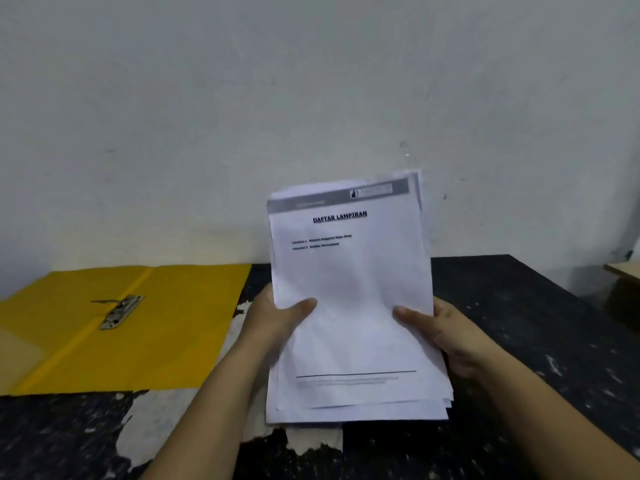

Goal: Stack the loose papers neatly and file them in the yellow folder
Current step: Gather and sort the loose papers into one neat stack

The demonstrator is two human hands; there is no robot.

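A stack of white printed papers stands nearly upright on its bottom edge above the dark table, its top sheet headed "DAFTAR LAMPIRAN". The sheets are slightly fanned at the top right and bottom. My left hand grips the stack's left edge, thumb on the front. My right hand grips the right edge the same way. The yellow folder lies open flat on the table to the left, with a metal fastener clip near its spine.
The dark tabletop has worn white patches where its surface has peeled, mostly near the front. A white wall rises right behind the table. A brown box-like object sits at the far right edge.
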